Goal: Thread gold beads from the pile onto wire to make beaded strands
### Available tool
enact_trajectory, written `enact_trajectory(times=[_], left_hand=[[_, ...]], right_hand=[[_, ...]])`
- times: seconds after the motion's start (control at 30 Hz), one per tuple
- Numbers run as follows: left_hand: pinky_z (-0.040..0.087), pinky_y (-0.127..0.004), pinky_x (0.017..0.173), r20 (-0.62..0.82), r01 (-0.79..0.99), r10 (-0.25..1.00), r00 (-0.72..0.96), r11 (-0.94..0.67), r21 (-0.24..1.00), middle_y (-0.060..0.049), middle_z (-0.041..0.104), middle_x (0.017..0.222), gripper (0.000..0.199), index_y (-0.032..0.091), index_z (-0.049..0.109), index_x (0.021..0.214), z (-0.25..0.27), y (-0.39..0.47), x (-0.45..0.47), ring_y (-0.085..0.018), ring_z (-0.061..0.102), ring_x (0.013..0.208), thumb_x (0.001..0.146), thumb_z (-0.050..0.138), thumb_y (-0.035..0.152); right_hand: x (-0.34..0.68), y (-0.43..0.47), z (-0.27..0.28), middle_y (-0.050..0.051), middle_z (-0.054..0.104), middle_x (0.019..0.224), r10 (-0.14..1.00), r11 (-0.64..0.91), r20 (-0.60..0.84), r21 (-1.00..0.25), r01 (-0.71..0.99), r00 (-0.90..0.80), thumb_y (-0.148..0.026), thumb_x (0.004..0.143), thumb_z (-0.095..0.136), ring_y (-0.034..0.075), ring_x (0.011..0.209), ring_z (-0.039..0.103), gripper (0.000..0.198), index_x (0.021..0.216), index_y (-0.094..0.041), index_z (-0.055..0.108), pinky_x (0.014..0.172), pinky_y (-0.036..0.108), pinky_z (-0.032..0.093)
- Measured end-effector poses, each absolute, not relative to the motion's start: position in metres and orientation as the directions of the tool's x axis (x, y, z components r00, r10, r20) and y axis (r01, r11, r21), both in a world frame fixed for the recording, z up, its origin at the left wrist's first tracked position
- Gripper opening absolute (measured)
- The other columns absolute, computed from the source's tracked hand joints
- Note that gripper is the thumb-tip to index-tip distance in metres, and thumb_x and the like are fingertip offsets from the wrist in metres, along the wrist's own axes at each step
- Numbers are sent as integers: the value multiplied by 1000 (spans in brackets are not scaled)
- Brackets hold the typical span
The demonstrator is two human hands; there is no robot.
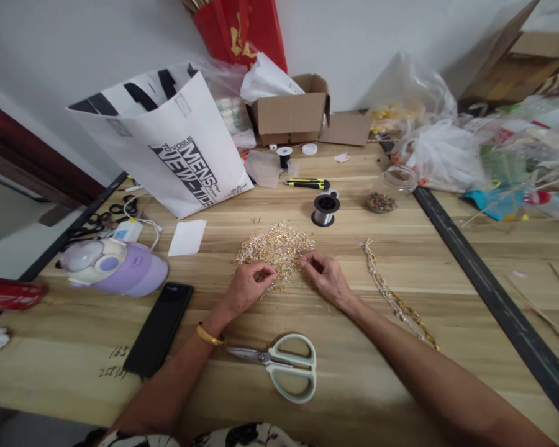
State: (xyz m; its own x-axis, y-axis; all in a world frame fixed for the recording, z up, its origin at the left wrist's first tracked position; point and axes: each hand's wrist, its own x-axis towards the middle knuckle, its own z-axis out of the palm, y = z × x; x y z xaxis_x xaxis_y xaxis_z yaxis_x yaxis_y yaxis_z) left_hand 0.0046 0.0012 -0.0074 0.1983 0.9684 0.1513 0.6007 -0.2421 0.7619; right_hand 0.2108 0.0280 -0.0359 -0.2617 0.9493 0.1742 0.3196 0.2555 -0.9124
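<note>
A loose pile of small gold and clear beads or findings (277, 245) lies on the wooden table. At its near left edge is my left hand (249, 287), thumb and fingertips pinched together. My right hand (326, 278) is closed in a similar pinch at the pile's right edge. Whatever sits between the fingertips of either hand is too small to make out. Scissors with pale handles (291, 367) lie closer to me, below the pile. To the right of my right hand, strands of gold and silvery chain (394, 295) are stretched out.
Beyond the pile stand a wire spool (325, 212), a box cutter (307, 184) and a jar of beads (386, 192). A black phone (159, 329), a purple bottle (125, 267) and a white paper bag (177, 143) are at left. Plastic bags (442, 155) crowd the right.
</note>
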Motion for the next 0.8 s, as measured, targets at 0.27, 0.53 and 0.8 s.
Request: enact_trajectory(times=[0.27, 0.53, 0.8], left_hand=[[48, -22, 60, 21, 418, 989, 143, -79, 905, -4, 68, 68, 11, 12, 64, 71, -7, 2, 3, -13, 61, 63, 72, 65, 23], [49, -23, 64, 87, 443, 990, 111, -127, 887, -4, 69, 75, 11, 13, 66, 81, -10, 2, -1, -13, 62, 69, 74, 64, 22], [46, -26, 66, 201, 596, 956, 216, -292, 748, -3, 69, 74, 5, 16, 67, 74, -10, 1, 1, -14, 60, 70, 76, 63, 17]], right_hand=[[210, 28, -37, 0, 56, 65, 948, 260, 178, -911, 319, -265, -31, 83, 50, 12, 57, 47, 20, 77, -15, 60, 53, 22, 36], [210, 28, -37, 2, 58, 67, 946, 268, 184, -907, 324, -268, -30, 83, 49, 12, 58, 47, 19, 77, -15, 60, 54, 23, 37], [211, 29, -37, 1, 56, 64, 949, 256, 169, -906, 336, -268, -34, 84, 50, 12, 56, 47, 22, 77, -16, 60, 53, 23, 36]])
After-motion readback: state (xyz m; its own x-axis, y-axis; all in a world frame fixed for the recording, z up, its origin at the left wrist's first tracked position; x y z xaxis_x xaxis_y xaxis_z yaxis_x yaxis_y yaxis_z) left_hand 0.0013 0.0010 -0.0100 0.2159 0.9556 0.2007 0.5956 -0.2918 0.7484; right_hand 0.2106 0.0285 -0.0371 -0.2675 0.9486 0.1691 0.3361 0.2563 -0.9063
